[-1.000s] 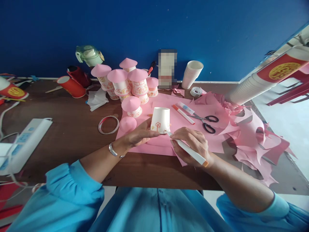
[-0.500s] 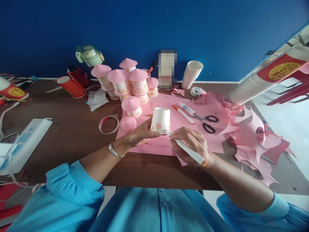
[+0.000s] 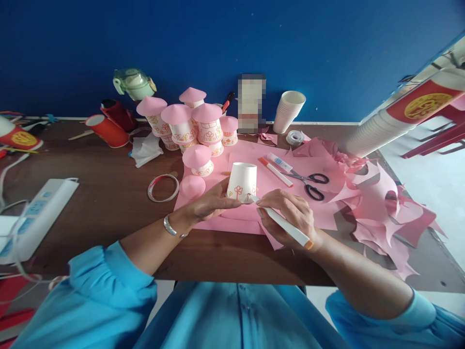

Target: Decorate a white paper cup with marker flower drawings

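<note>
Paper cup (image 3: 243,180), brown table (image 3: 112,213), blue wall (image 3: 189,48)

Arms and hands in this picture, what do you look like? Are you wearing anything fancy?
Both arms wear bright blue sleeves, the left sleeve puffy and gathered above a smooth cuff, the right sleeve with a plain band at its end. A shiny, patterned silver bracelet circles the left wrist. The left hand and right hand have no gloves.
</note>
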A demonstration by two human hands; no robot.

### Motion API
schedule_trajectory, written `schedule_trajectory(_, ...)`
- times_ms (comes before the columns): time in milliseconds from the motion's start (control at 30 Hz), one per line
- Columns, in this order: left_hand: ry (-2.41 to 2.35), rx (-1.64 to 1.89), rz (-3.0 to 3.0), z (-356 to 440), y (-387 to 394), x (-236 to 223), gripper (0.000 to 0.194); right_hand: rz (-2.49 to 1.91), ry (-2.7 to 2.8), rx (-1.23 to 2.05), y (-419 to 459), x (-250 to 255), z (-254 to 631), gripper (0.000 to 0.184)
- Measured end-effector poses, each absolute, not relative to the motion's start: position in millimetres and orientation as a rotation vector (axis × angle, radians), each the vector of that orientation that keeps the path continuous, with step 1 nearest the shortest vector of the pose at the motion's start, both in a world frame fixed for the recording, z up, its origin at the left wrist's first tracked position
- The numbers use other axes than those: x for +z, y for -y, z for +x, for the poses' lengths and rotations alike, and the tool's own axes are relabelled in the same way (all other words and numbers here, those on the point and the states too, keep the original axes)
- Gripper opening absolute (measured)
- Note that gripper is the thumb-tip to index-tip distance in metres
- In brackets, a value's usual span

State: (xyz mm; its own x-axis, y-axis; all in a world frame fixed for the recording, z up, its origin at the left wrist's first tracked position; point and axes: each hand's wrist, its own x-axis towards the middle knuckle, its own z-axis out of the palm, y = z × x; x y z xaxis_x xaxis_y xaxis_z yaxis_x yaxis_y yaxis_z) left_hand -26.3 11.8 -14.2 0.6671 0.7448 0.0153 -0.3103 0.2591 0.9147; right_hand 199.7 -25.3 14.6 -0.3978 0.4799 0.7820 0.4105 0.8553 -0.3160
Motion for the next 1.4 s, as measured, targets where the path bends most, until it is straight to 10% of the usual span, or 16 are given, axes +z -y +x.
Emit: schedule_trajectory(1400,-0.472,0.757,1.095,-27.0,-16.0,-27.1,0.041,-0.686,2.061,0.088,28.7,17.0,198.2,0.018)
